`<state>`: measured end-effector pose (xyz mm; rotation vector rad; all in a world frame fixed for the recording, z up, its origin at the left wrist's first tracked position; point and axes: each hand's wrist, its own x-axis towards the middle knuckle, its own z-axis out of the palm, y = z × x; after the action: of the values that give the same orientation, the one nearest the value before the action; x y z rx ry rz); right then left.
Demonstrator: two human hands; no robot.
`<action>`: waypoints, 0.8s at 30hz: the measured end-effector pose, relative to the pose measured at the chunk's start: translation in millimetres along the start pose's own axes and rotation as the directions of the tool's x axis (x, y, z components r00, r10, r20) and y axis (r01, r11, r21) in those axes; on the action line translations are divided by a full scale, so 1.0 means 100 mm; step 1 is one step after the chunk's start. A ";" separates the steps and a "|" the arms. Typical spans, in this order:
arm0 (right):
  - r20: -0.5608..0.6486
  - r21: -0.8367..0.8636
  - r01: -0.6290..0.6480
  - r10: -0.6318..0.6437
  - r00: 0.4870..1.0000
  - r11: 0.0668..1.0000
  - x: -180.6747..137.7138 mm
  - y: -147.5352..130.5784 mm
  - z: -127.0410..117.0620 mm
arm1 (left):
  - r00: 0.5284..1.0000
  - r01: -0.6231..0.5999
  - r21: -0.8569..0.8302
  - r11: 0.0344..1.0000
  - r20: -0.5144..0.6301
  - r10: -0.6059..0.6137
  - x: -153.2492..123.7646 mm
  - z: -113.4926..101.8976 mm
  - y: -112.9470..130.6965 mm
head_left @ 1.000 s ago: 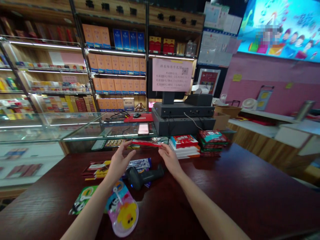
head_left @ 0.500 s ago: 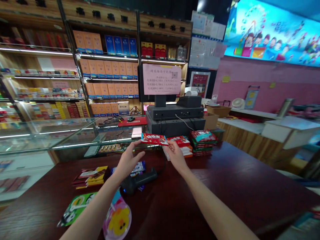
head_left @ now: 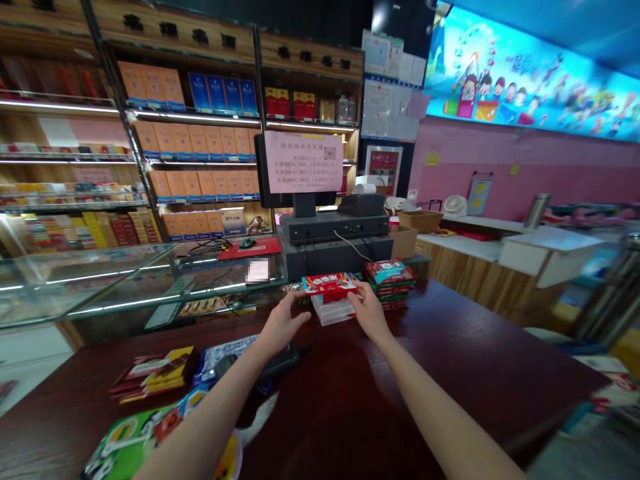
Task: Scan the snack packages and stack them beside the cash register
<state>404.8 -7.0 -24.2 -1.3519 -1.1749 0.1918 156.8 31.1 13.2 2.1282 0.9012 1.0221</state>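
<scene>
A flat red snack packet (head_left: pixel 330 285) with a blue corner and white lettering is level over a white box (head_left: pixel 333 311) in front of the register. My right hand (head_left: pixel 373 315) pinches its right end between thumb and fingers. At the packet's left end is my left hand (head_left: pixel 285 325), thumb spread from the fingers, fingertips at or just touching the edge. A stack of red and green snack packets (head_left: pixel 390 273) stands just right of my right hand. Beneath my left forearm a dark handheld scanner (head_left: pixel 280 367) is partly hidden.
Chocolate bar packs (head_left: pixel 155 373), a blue-and-white packet (head_left: pixel 220 357) and a green panda packet (head_left: pixel 123 440) lie on the dark wooden counter (head_left: pixel 325 407). A cash register (head_left: pixel 335 230) with a signed monitor (head_left: pixel 304 163) stands behind. A glass display case (head_left: pixel 135 280) is at left.
Both hands have carried the red packet slightly right and down, over the white box and the packet that lay there. The view has turned a little right.
</scene>
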 end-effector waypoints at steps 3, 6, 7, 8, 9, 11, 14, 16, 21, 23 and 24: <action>-0.012 -0.040 0.006 -0.006 1.000 0.999 0.01 0.09 -0.05 | 1.000 0.011 -0.032 0.999 0.015 -0.010 0.04 0.13 -0.03; -0.028 -0.132 0.005 -0.009 1.000 0.991 0.02 0.17 -0.08 | 0.999 0.037 -0.045 0.998 0.022 -0.036 0.08 0.24 -0.07; -0.034 -0.162 0.002 -0.007 0.999 0.987 0.02 0.19 -0.08 | 0.999 0.047 -0.043 0.998 0.025 -0.046 0.09 0.27 -0.08; -0.040 -0.191 -0.001 -0.006 0.999 0.982 0.03 0.21 -0.09 | 0.998 0.057 -0.040 0.998 0.026 -0.056 0.10 0.30 -0.09; -0.044 -0.217 0.000 -0.010 0.999 0.976 0.03 0.23 -0.09 | 0.998 0.063 -0.036 0.997 0.025 -0.062 0.11 0.32 -0.10; -0.040 -0.267 0.030 -0.042 0.998 0.963 0.03 0.26 -0.10 | 0.998 0.064 -0.030 0.997 0.022 -0.064 0.13 0.36 -0.11; -0.018 -0.346 0.122 -0.137 0.990 0.930 0.03 0.27 -0.10 | 0.999 0.041 -0.018 0.999 0.028 -0.041 0.15 0.40 -0.12; -0.012 -0.385 0.159 -0.177 0.984 0.909 0.03 0.25 -0.11 | 0.999 0.019 -0.002 1.000 0.036 -0.019 0.17 0.43 -0.13; 0.024 -0.443 0.222 -0.237 0.971 0.869 -0.03 0.16 -0.17 | 0.995 -0.089 0.049 0.995 -0.040 0.091 0.21 0.53 -0.17; 0.065 -0.456 0.255 -0.253 0.965 0.853 -0.07 0.12 -0.21 | 0.989 -0.128 0.084 0.988 -0.069 0.134 0.20 0.57 -0.18; 0.085 -0.466 0.264 -0.254 0.964 0.845 -0.08 0.11 -0.23 | 0.986 -0.138 0.100 0.985 -0.075 0.146 0.20 0.58 -0.18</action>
<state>423.1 -24.7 -32.3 -1.5929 -1.4698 -0.3011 208.8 44.6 -22.4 2.2713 0.8613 1.1665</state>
